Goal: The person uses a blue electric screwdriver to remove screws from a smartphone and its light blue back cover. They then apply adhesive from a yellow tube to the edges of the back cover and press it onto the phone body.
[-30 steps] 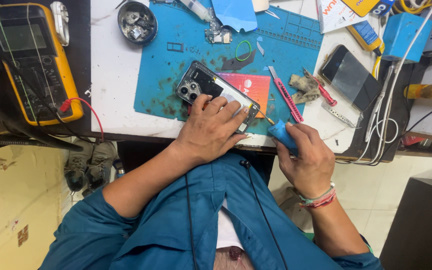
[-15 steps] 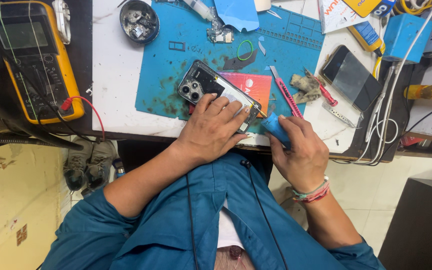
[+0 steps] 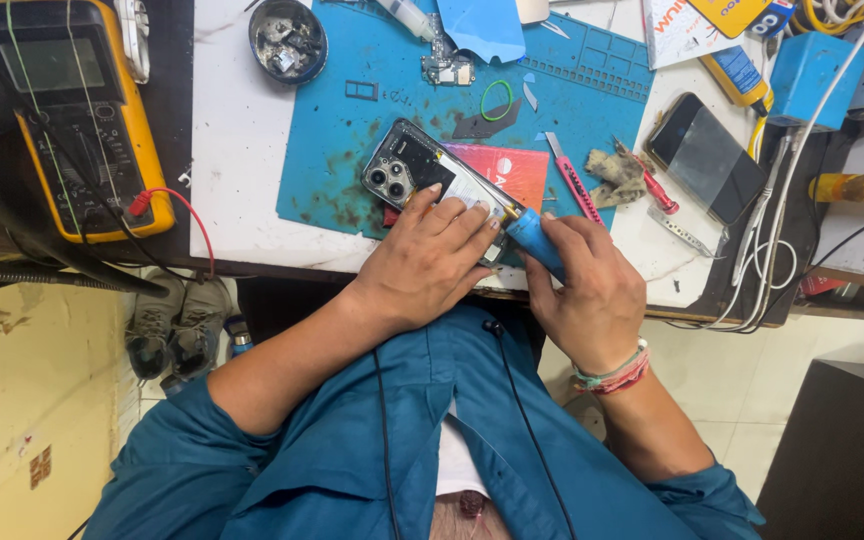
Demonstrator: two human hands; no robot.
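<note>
My right hand point(image 3: 592, 290) is gripping a blue-handled screwdriver point(image 3: 535, 240), fingers wrapped tight around it, its tip working at the opened smartphone point(image 3: 422, 175). My left hand point(image 3: 432, 255) is pressing flat on the phone's lower half, fingers spread and not closed on anything. The phone is lying back-open on the blue repair mat point(image 3: 352, 130), so the opening looks done; the inner work seems underway, with reassembly left. Pink utility knife point(image 3: 572, 180) is waiting beside, yellow multimeter point(image 3: 72, 120) far left
</note>
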